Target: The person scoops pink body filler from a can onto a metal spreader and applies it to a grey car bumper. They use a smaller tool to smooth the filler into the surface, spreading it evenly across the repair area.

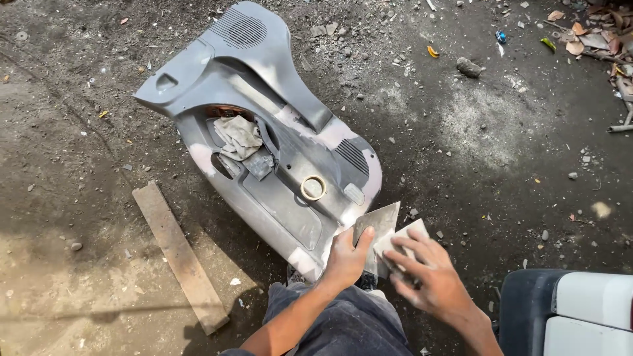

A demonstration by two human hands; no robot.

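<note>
At lower centre of the frame, the left hand [345,258] grips a grey scraper blade [373,227] with clenched fingers, against the lower edge of a grey plastic panel [264,132] lying on the dirt ground [494,145]. Just right of it, the right hand [432,280] presses flat, fingers spread, on a pale sheet of sandpaper [394,244]. A wooden plank [179,257] lies at lower left.
</note>
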